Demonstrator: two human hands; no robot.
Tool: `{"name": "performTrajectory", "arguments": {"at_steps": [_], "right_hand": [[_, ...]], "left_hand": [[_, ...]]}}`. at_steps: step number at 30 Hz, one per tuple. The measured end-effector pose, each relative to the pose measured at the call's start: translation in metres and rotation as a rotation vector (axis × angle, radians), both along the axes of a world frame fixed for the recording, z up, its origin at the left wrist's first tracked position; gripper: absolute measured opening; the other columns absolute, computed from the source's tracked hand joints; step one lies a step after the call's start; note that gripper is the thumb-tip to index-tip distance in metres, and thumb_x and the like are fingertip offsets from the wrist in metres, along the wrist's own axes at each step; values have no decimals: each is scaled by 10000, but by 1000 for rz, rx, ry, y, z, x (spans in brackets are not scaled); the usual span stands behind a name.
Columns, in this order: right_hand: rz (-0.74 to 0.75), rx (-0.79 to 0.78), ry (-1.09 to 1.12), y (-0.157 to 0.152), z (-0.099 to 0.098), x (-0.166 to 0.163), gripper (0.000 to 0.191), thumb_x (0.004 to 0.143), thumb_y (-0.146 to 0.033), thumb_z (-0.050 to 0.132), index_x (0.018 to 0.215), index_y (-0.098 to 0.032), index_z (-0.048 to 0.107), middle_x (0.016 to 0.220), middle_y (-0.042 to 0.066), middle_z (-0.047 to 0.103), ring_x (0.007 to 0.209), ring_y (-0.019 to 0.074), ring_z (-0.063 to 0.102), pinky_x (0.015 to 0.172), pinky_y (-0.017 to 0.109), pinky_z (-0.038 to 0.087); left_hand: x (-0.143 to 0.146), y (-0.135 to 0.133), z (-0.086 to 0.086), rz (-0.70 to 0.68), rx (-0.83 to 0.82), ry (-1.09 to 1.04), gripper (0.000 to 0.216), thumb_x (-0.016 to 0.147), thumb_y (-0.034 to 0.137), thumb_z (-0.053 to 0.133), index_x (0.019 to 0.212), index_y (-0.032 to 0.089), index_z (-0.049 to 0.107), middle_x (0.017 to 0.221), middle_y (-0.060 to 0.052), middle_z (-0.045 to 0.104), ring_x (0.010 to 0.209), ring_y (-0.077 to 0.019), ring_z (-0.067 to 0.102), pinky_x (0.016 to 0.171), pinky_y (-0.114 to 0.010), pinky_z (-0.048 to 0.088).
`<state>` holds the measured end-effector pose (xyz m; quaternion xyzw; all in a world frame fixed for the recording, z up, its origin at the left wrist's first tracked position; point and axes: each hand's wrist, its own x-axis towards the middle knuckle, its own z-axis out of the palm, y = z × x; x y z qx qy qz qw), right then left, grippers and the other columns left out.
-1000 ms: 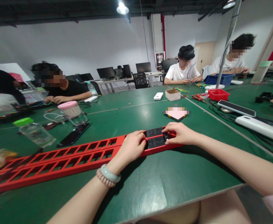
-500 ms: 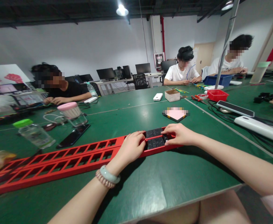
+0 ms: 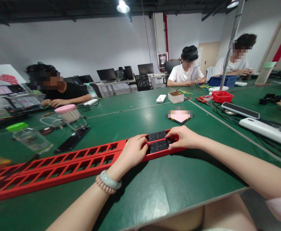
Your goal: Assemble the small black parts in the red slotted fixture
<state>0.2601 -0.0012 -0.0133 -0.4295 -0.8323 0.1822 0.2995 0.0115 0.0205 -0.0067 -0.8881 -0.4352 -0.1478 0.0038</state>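
Note:
A long red slotted rack (image 3: 65, 166) lies across the green table (image 3: 159, 189), running from the left edge to the middle. Black square parts (image 3: 157, 141) fill the slots at its right end. My left hand (image 3: 133, 152) rests on the rack just left of those parts, fingers curled with their tips pressing at the parts' edge. My right hand (image 3: 184, 138) lies over the rack's right end, fingers bent down onto the black parts. A pale bangle and a bead bracelet sit on my left wrist.
Two clear jars (image 3: 70, 116) with pink and green lids and a dark phone (image 3: 72, 140) stand at the left. A pink pad (image 3: 179, 116), a small box (image 3: 175, 97), a red tray (image 3: 222, 96) and white power strips (image 3: 265, 129) lie beyond. Three people work across the table.
The view has shifted slightly; both hands stay on the right end of the red rack, pressing on the black parts with only small finger movement.

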Motion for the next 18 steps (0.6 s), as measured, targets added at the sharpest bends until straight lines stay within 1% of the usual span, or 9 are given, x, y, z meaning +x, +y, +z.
{"name": "performTrajectory", "arguments": {"at_steps": [7, 12, 18], "right_hand": [[62, 40, -10, 1, -1, 2, 277, 646, -309, 725, 875, -154, 708, 849, 57, 673, 770, 185, 610, 684, 280, 456], [92, 66, -24, 1, -1, 1, 213, 675, -296, 712, 838, -159, 713, 853, 64, 672, 804, 188, 613, 717, 283, 463], [114, 66, -27, 2, -2, 2, 242, 694, -320, 705, 858, -144, 720, 891, 83, 659, 840, 192, 615, 743, 287, 474]], "left_hand": [[0, -3, 1, -12, 22, 11, 205, 831, 246, 415, 786, 193, 607, 1216, -62, 595, 1130, -234, 533, 998, -378, 402], [0, -4, 1, 1, 11, 5, 198, 837, 250, 415, 774, 192, 594, 1221, -66, 590, 1138, -238, 527, 984, -387, 412], [0, -2, -1, -8, 27, 16, 198, 834, 234, 411, 774, 188, 594, 1213, -68, 594, 1127, -234, 534, 986, -387, 410]]}}
